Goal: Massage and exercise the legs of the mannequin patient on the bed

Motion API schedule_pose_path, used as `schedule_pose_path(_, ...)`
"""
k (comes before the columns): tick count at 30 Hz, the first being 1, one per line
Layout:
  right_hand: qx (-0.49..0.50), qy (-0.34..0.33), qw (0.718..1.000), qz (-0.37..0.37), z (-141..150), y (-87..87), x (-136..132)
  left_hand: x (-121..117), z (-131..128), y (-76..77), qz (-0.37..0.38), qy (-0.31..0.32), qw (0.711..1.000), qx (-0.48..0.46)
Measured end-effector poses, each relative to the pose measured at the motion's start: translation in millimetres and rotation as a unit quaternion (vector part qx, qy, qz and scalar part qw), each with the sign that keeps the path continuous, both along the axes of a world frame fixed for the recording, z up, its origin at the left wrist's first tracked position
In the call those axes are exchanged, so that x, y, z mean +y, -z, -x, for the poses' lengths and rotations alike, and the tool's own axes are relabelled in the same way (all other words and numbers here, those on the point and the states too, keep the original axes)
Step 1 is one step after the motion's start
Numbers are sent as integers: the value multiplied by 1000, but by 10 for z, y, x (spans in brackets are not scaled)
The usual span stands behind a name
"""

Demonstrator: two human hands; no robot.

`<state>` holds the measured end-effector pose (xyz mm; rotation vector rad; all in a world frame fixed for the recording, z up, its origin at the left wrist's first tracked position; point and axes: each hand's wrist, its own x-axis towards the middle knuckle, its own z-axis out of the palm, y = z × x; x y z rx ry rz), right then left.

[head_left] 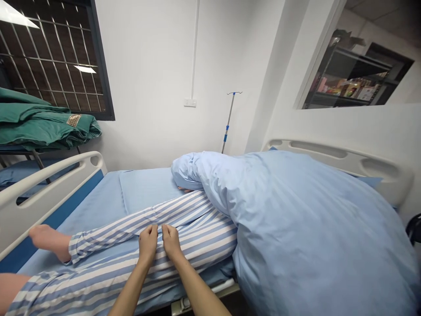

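My left hand and my right hand are side by side, a small gap between them. Both are curled into fists, and no object shows in either one. They are over the near leg of striped trousers, close to the knee; whether they press on the cloth I cannot tell. The wearer lies on the bed, with a bare foot at the left. A light blue quilt is heaped over the upper body and hides it.
White bed end boards stand at the left and the right. Behind the bed rises a drip stand. Green folded cloth lies on a rack by the barred window. A metal bed rail runs along the near side.
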<state>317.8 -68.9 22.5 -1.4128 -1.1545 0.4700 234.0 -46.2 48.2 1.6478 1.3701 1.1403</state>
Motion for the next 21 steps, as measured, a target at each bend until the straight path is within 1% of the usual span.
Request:
schedule_pose_path(3, 47, -15, 999, -5, -25, -22, 2, -5, -167, -72, 27, -8, 991, -128)
schedule_pose_path(5, 72, -21, 997, -7, -33, -35, -2, -23, -253, -50, 67, -49, 978, -193)
schedule_pose_path(6, 81, -24, 996, -8, -35, -38, -7, -39, -280, -16, 80, -70, 973, -206)
schedule_pose_path(7, 84, -28, 996, -9, -35, -41, -13, -58, -296, 31, 78, -82, 974, -197)
schedule_pose_path(8, 85, -29, 996, -12, -35, -42, -20, -80, -302, 83, 61, -82, 980, -170)
schedule_pose_path(10, 78, -25, 997, -18, -32, -43, -36, -127, -294, 184, 8, -60, 995, -84)
schedule_pose_path(12, 66, -14, 998, -18, -28, -41, -50, -165, -275, 249, -28, -39, 999, -6)
schedule_pose_path(14, 54, -5, 998, -12, -23, -30, -55, -184, -258, 272, -36, -36, 998, 34)
schedule_pose_path(18, 24, 0, 1000, -1, -12, 6, -44, -178, -233, 258, -37, -22, 996, 84)
schedule_pose_path(21, -21, 10, 999, 26, -36, -17, -45, -165, -222, 257, -48, -16, 990, 133)
